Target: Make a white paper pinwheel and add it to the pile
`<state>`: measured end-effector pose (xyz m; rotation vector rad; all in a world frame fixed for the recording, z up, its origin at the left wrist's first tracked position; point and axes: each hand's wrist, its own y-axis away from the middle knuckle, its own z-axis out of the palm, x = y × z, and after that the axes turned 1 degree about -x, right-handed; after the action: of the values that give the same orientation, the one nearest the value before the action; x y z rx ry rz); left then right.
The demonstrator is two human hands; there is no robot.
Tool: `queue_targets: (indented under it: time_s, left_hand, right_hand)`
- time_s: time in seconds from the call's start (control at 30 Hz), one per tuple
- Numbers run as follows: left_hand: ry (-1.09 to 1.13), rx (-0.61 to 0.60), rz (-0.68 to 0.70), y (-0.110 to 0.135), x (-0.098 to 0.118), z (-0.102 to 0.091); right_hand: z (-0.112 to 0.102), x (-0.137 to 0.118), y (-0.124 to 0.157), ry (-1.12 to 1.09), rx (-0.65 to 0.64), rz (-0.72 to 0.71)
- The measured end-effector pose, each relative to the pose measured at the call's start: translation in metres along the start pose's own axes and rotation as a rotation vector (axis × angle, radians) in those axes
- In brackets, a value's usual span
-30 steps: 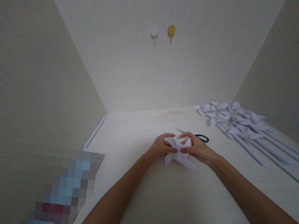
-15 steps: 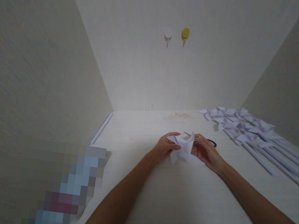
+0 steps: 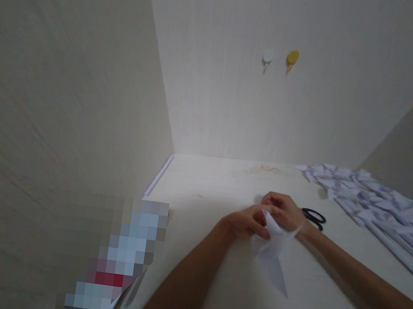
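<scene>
A white paper pinwheel [image 3: 273, 252] is tilted above the table, one long point hanging down toward me. My left hand [image 3: 246, 222] pinches it between thumb and fingers near its middle. Just behind, my right hand [image 3: 282, 208] is closed with its fingers curled close to my left fingertips; what it grips, if anything, is hidden. Beyond the right wrist, black-handled scissors [image 3: 320, 221] lie on the table, their blades hidden by that hand.
Several finished paper pinwheels on rolled paper sticks [image 3: 386, 203] lie piled at the right. A single paper roll [image 3: 158, 176] rests along the left wall. On the back wall hang a white hook [image 3: 267, 56] and a yellow hook [image 3: 292, 58]. A pixelated patch covers the lower left.
The pinwheel has turned from facing up to tilted, in my left hand. My right hand has moved off its edge to behind it, showing the scissors' handles. The view has swung left.
</scene>
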<state>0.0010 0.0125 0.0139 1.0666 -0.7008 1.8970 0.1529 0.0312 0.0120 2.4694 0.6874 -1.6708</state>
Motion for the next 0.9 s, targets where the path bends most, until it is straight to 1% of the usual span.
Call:
queue_targets:
  time_s: [0.1,0.17,0.2,0.23,0.33,0.4,0.47,0.53,0.57,0.6,0.7,0.8,0.9]
  left_hand:
    - [-0.059,-0.086,-0.040,0.005,0.002,-0.002]
    - [-0.077,-0.170,-0.032,0.009,0.004,-0.001]
    - [-0.073,-0.193,-0.022,0.010,0.006,-0.001]
    - [-0.085,-0.202,-0.015,0.011,0.007,0.000]
    - [-0.105,-0.222,0.002,0.013,0.011,0.003]
    - [-0.127,-0.207,-0.015,0.013,0.013,0.002]
    - [-0.159,-0.132,-0.126,0.013,0.014,0.000]
    - [-0.180,-0.055,-0.248,0.014,0.015,-0.002]
    - [-0.182,-0.043,-0.270,0.014,0.015,-0.003]
    - [-0.179,-0.054,-0.261,0.014,0.015,-0.003]
    - [-0.165,-0.140,-0.166,0.014,0.014,0.000]
    - [-0.227,-0.141,-0.165,0.013,0.013,0.006]
    - [-0.306,-0.173,-0.108,0.011,0.010,0.010]
  right_hand:
    - [0.013,-0.017,-0.042,0.121,-0.168,-0.074]
    - [0.025,-0.025,-0.071,0.205,-0.273,-0.136]
    - [0.033,-0.027,-0.084,0.227,-0.323,-0.165]
    - [0.041,-0.028,-0.096,0.239,-0.357,-0.192]
    - [0.067,-0.029,-0.119,0.210,-0.385,-0.238]
    - [0.082,-0.029,-0.125,0.198,-0.438,-0.290]
    - [0.095,-0.030,-0.126,0.234,-0.493,-0.370]
    - [0.102,-0.030,-0.125,0.288,-0.506,-0.442]
    - [0.105,-0.029,-0.125,0.311,-0.494,-0.464]
    - [0.106,-0.028,-0.124,0.329,-0.471,-0.477]
    - [0.105,-0.020,-0.121,0.351,-0.387,-0.485]
    - [0.101,-0.014,-0.115,0.346,-0.328,-0.469]
    - [0.097,-0.011,-0.108,0.337,-0.289,-0.453]
